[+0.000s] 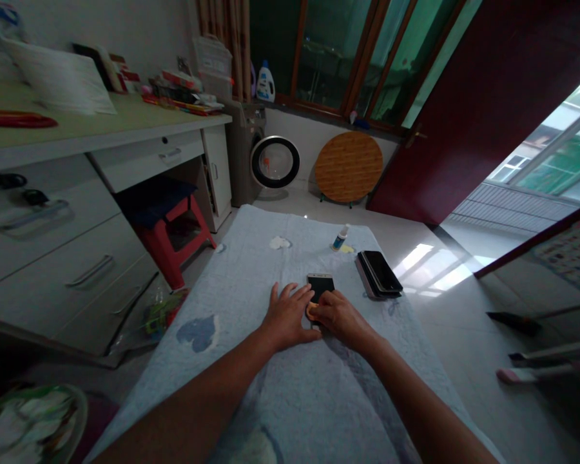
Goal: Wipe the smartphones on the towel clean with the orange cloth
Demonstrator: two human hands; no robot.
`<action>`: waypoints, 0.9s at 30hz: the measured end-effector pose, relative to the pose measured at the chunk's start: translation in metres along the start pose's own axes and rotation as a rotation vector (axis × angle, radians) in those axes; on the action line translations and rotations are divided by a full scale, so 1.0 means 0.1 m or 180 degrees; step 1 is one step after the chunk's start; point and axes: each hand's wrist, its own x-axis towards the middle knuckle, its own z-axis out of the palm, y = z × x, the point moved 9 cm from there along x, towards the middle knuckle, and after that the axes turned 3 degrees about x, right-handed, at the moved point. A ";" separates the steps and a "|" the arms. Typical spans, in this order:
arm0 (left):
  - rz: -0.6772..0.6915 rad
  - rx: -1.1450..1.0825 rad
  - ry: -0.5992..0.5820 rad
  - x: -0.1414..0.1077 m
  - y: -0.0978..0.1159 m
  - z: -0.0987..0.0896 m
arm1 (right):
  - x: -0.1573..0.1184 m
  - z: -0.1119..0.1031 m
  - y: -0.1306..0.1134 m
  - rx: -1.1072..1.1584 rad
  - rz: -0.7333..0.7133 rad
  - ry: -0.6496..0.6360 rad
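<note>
A smartphone (pixel 320 283) with a dark screen and a light frame lies face up on the pale blue cloth (pixel 270 270). My left hand (pixel 290 316) rests along its left side, fingers spread, with the thumb near the lower edge and fingertips touching the phone's side. Bunched over the screen, my right hand (pixel 341 317) pinches a small orange pad (pixel 312 310) against it; whether this is sponge or cloth I cannot make out. Both hands cover the phone's lower part. To the right sits a stack of dark flat devices (pixel 379 274), and a small spray bottle (pixel 340 238) stands beyond.
On the left are a white desk (pixel 149 151) with drawers and a red stool (pixel 178 238). Ahead, a washing machine's round door (pixel 275 162) hangs open beside a round wooden tabletop (pixel 348 166). A waste bin (pixel 80 412) is at lower left.
</note>
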 end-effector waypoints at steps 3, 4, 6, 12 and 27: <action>-0.0022 -0.0036 0.0000 0.00 0.00 0.00 | 0.07 -0.01 0.19 0.0025 0.0136 0.0122; -0.0028 -0.0043 0.0003 0.00 0.00 0.00 | 0.10 -0.02 0.28 0.0014 0.0229 0.0188; -0.0049 -0.0040 0.0004 0.00 0.01 -0.01 | 0.16 -0.04 0.46 -0.0077 0.0451 0.0309; -0.0031 -0.0010 -0.0012 0.02 -0.01 0.01 | 0.42 -0.05 0.76 -0.0430 0.1042 0.0357; -0.0033 0.0030 -0.0011 0.01 -0.02 0.04 | 0.00 0.11 -0.04 -0.0181 0.0183 0.0049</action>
